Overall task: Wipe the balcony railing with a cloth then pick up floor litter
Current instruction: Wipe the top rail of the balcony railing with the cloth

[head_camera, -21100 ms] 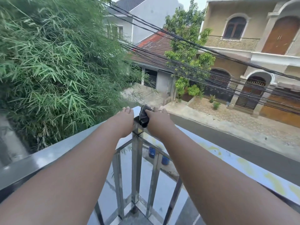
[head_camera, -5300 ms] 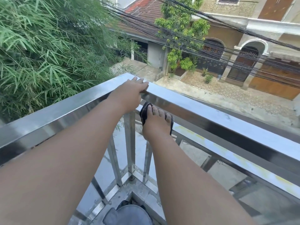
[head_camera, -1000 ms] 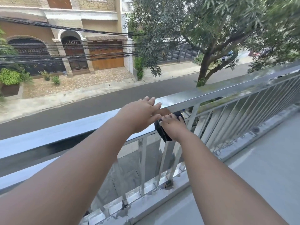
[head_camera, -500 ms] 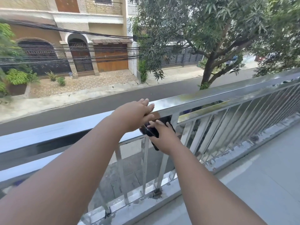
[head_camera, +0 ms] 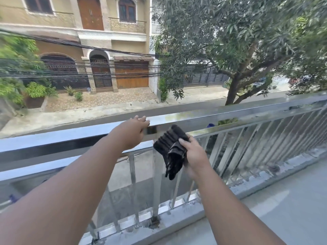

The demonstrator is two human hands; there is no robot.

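Note:
A shiny steel balcony railing (head_camera: 230, 112) runs across the view from left to right, with vertical bars below it. My left hand (head_camera: 131, 132) rests on the top rail, fingers draped over its far edge. My right hand (head_camera: 193, 154) holds a black ribbed cloth (head_camera: 170, 151) just on my side of the railing, a little below the top rail and right of my left hand. The cloth hangs down from my fingers and seems to stand off the metal.
The grey balcony floor (head_camera: 283, 209) spreads to the lower right, with a raised kerb (head_camera: 177, 221) under the bars. Beyond the railing lie a street, a large tree (head_camera: 238, 50) and houses with overhead cables (head_camera: 88, 68).
My right hand has pulled the cloth back from under the top rail and turned it outward, so more of it shows. The view has risen slightly; my left hand stays on the rail.

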